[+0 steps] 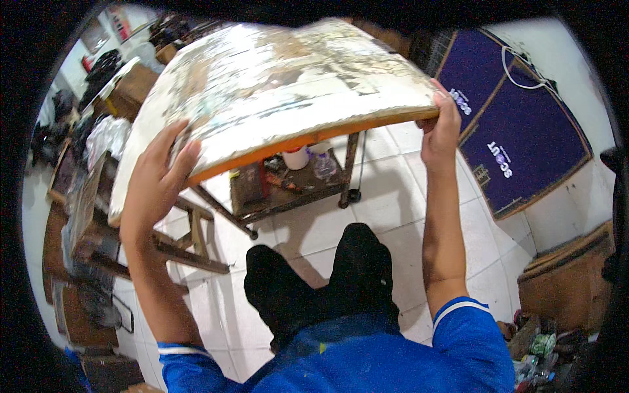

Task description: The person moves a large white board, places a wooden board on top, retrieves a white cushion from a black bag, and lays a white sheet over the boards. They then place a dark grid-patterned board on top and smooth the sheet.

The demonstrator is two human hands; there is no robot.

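Note:
A large wooden board (262,85) spans the upper middle, its white paint worn and flaking and its near edge showing bare orange-brown wood. At its near left corner, my left hand (149,180) grips the edge, with thumb and forefinger lying on the painted top; its other fingers are partly hidden. My right hand (440,134) is closed on the near right corner, fingers curling under the edge. The board is higher than a dark wheeled cart (295,204), whose lower shelf shows beneath it. What supports the board's far side cannot be seen.
On the cart's shelf stand a white container (296,158) and a clear plastic bottle (324,166). A wooden stand (196,232) is at left, beside clutter and plastic bags (108,141). Dark blue panels (524,134) lean at right, with a brown box (567,278) nearer me.

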